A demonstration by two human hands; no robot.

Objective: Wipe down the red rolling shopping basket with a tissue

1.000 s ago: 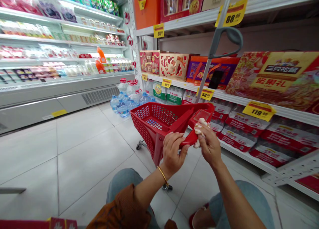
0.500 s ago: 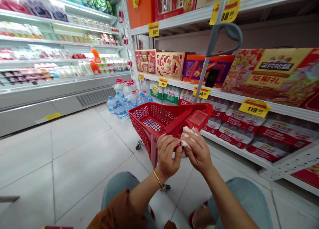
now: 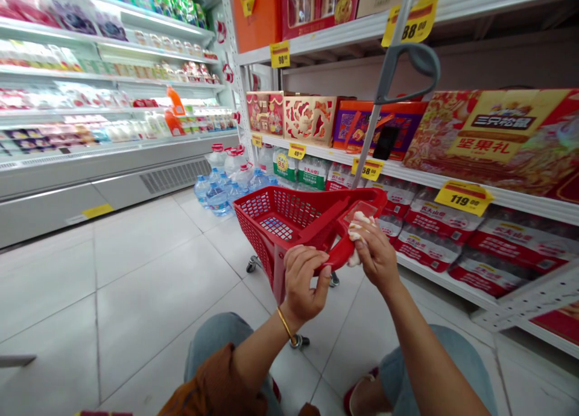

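Observation:
A red plastic shopping cart (image 3: pixel 256 223) on casters stands right in front of my knees. My left hand (image 3: pixel 305 277) is wrapped round the near left part of its red handle (image 3: pixel 340 253). Farther along the same handle, my right hand (image 3: pixel 376 253) presses a crumpled whitish cloth (image 3: pixel 357 235) around the bar at its right side. A stretch of bare red handle shows between the two hands. The cart's basket holds nothing that I can make out, and white floor shows through its mesh.
Large water bottles (image 3: pixel 218 199) stand on the floor beyond the cart. At right, a white shelf (image 3: pixel 420 178) holds gift boxes (image 3: pixel 493 138) above packs of bottled water. A grey-handled pole (image 3: pixel 386 72) rises behind the cart. A lit refrigerated case (image 3: pixel 113 163) runs along the left.
My right hand has slid the cloth along the handle, up and to the right, away from my left hand. The left hand has stayed in place.

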